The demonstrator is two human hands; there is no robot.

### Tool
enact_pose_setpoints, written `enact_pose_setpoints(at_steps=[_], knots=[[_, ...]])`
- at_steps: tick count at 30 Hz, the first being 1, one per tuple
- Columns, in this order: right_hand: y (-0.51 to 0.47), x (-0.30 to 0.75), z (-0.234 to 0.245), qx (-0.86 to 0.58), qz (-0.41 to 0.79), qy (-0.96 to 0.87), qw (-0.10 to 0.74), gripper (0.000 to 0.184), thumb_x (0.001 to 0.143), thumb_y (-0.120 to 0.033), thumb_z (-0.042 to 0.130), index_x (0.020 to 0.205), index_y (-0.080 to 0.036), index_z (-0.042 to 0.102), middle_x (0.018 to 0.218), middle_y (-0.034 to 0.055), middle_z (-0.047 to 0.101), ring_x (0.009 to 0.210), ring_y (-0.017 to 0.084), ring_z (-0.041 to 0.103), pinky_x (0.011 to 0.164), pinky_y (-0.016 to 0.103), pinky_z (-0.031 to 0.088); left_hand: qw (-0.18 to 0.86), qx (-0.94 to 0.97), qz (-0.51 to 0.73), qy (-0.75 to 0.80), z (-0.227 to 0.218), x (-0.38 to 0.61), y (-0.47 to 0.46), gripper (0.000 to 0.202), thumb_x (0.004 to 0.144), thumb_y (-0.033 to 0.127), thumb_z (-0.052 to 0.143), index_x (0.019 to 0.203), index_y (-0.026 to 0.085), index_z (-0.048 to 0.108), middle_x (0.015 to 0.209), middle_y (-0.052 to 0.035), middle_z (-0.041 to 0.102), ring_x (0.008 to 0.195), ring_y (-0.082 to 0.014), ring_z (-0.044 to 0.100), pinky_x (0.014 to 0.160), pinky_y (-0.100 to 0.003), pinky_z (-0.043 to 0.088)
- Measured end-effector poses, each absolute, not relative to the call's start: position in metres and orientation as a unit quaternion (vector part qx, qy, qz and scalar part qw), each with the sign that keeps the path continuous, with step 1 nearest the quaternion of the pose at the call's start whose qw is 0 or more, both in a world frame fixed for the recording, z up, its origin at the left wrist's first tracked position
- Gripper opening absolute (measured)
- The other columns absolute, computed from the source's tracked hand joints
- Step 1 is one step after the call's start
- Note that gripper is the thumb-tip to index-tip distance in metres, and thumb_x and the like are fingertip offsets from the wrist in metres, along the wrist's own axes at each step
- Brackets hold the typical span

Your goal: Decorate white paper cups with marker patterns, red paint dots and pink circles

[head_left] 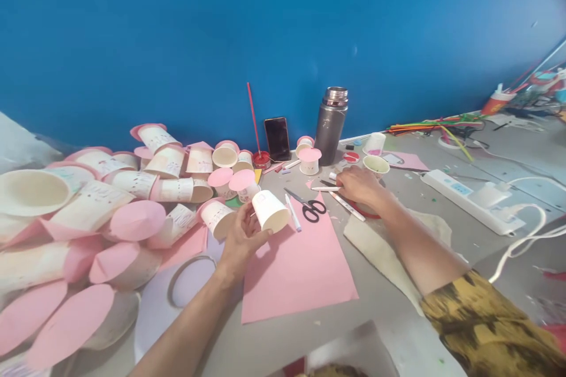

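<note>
A white paper cup (267, 212) is tilted in my left hand (243, 234), its open mouth facing down towards me. My right hand (360, 187) reaches past the scissors, with its fingers closed at the end of a slim white marker (325, 189). Part of that grip is hidden by the hand itself. Another marker (347, 206) lies just below my right fingers. Black-handled scissors (313, 210) and a pale capped marker (293, 213) rest at the top of a pink paper sheet (300, 277), under and beside the held cup.
Paper cups with pink paper discs (137, 221) are heaped at the left. A roll of tape (190, 283) lies on lilac paper. Towards the blue wall stand a phone (277, 138) and a dark flask (331, 126). A power strip (471, 200) with white cables is at the right.
</note>
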State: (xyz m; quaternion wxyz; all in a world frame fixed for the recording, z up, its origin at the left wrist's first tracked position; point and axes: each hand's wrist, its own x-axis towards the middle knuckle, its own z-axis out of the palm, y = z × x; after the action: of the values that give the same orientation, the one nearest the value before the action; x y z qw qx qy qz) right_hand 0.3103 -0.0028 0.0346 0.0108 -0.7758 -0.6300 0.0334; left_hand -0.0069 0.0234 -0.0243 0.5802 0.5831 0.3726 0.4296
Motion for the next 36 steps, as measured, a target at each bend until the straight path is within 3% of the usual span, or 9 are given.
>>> enact_pose_setpoints(at_steps=[5, 8, 10, 14, 20, 25, 30, 33, 36], knots=[[-0.009, 0.31, 0.04, -0.748, 0.051, -0.649, 0.131, 0.026, 0.097, -0.029, 0.056, 0.112, -0.018, 0.074, 0.1, 0.0106, 0.078, 0.091, 0.025, 0.071, 0.075, 0.032, 0.05, 0.602, 0.566, 0.423, 0.371, -0.023, -0.005, 0.019, 0.076, 0.066, 0.026, 0.079, 0.135, 0.023, 0.05, 0.152, -0.0166, 0.056, 0.144, -0.0354, 0.053, 0.11, -0.048, 0.052], [-0.013, 0.301, 0.039, -0.656, 0.184, -0.627, 0.379, 0.034, 0.094, -0.035, 0.06, 0.124, -0.022, 0.069, 0.078, -0.0001, 0.073, 0.066, 0.018, 0.065, 0.062, 0.029, 0.047, 0.646, 0.523, 0.423, 0.36, -0.018, -0.005, 0.017, 0.08, 0.064, 0.021, 0.073, 0.14, 0.025, 0.05, 0.149, -0.0143, 0.058, 0.135, -0.0337, 0.061, 0.101, -0.044, 0.057], [-0.015, 0.29, 0.037, -0.572, 0.29, -0.567, 0.517, 0.029, 0.088, -0.036, 0.069, 0.114, -0.023, 0.074, 0.068, -0.0035, 0.064, 0.057, 0.014, 0.054, 0.056, 0.028, 0.041, 0.67, 0.505, 0.416, 0.35, -0.015, -0.006, 0.017, 0.084, 0.062, 0.02, 0.072, 0.143, 0.026, 0.049, 0.149, -0.0134, 0.059, 0.128, -0.0325, 0.065, 0.094, -0.042, 0.06], [-0.019, 0.266, 0.037, -0.466, 0.434, -0.453, 0.624, 0.018, 0.073, -0.036, 0.086, 0.084, -0.025, 0.077, 0.063, -0.0042, 0.051, 0.056, 0.011, 0.04, 0.051, 0.028, 0.033, 0.642, 0.549, 0.427, 0.323, -0.017, -0.007, 0.017, 0.083, 0.061, 0.018, 0.071, 0.141, 0.028, 0.049, 0.15, -0.0124, 0.056, 0.127, -0.031, 0.065, 0.096, -0.041, 0.059], [-0.03, 0.242, 0.043, -0.421, 0.478, -0.426, 0.643, 0.029, 0.071, -0.051, 0.09, 0.082, -0.027, 0.078, 0.058, -0.0061, 0.036, 0.055, 0.012, 0.03, 0.049, 0.028, 0.031, 0.522, 0.637, 0.453, 0.343, -0.017, -0.01, 0.019, 0.073, 0.063, 0.016, 0.066, 0.131, 0.025, 0.043, 0.142, -0.014, 0.059, 0.132, -0.0319, 0.061, 0.105, -0.048, 0.054], [-0.041, 0.234, 0.043, -0.442, 0.47, -0.462, 0.609, 0.045, 0.077, -0.066, 0.083, 0.096, -0.026, 0.077, 0.072, 0.0024, 0.067, 0.053, 0.014, 0.05, 0.049, 0.031, 0.039, 0.495, 0.671, 0.418, 0.361, -0.01, -0.011, 0.016, 0.065, 0.068, 0.025, 0.076, 0.125, 0.023, 0.043, 0.136, -0.0178, 0.063, 0.126, -0.0345, 0.064, 0.102, -0.05, 0.055], [-0.045, 0.231, 0.039, -0.469, 0.424, -0.478, 0.61, 0.033, 0.076, -0.051, 0.088, 0.085, -0.025, 0.07, 0.057, -0.0035, 0.057, 0.05, 0.015, 0.05, 0.05, 0.031, 0.039, 0.417, 0.725, 0.392, 0.383, -0.011, -0.01, 0.012, 0.062, 0.072, 0.026, 0.077, 0.126, 0.024, 0.047, 0.128, -0.0138, 0.065, 0.117, -0.0314, 0.068, 0.099, -0.047, 0.057], [-0.043, 0.23, 0.031, -0.475, 0.426, -0.481, 0.602, 0.026, 0.08, -0.046, 0.085, 0.085, -0.024, 0.072, 0.053, -0.0051, 0.051, 0.05, 0.014, 0.048, 0.051, 0.031, 0.037, 0.296, 0.783, 0.362, 0.41, -0.017, -0.01, 0.011, 0.069, 0.069, 0.025, 0.08, 0.13, 0.025, 0.049, 0.127, -0.0115, 0.061, 0.117, -0.0325, 0.066, 0.096, -0.049, 0.057], [-0.041, 0.231, 0.024, -0.48, 0.425, -0.5, 0.582, 0.025, 0.084, -0.045, 0.081, 0.092, -0.022, 0.078, 0.057, -0.003, 0.055, 0.052, 0.015, 0.05, 0.052, 0.032, 0.04, 0.18, 0.823, 0.35, 0.41, -0.024, -0.009, 0.012, 0.076, 0.065, 0.026, 0.084, 0.133, 0.023, 0.049, 0.127, -0.0127, 0.058, 0.126, -0.037, 0.059, 0.1, -0.053, 0.055]])
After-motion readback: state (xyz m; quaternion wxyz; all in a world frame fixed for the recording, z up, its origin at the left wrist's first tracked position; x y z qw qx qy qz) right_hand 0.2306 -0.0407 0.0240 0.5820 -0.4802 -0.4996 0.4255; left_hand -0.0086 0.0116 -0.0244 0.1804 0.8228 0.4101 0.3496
